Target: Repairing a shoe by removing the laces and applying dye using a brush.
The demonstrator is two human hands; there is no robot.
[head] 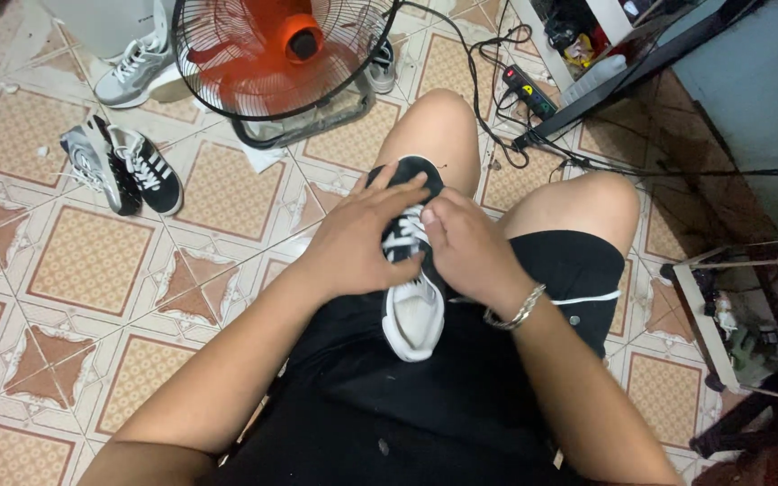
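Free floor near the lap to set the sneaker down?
Bare tile lies off the left hand, bordered by the sneaker pair and the fan. It is crowded right of the knees: cables, power strip, rack. Both hands grip the black-and-white sneaker; right hand.

A matt black cloth sneaker with a smooth white rubber sole lies on matt black cloth shorts, beside a shiny metal chain bracelet, above glossy patterned ceramic floor tiles and an orange plastic fan in a black wire cage.
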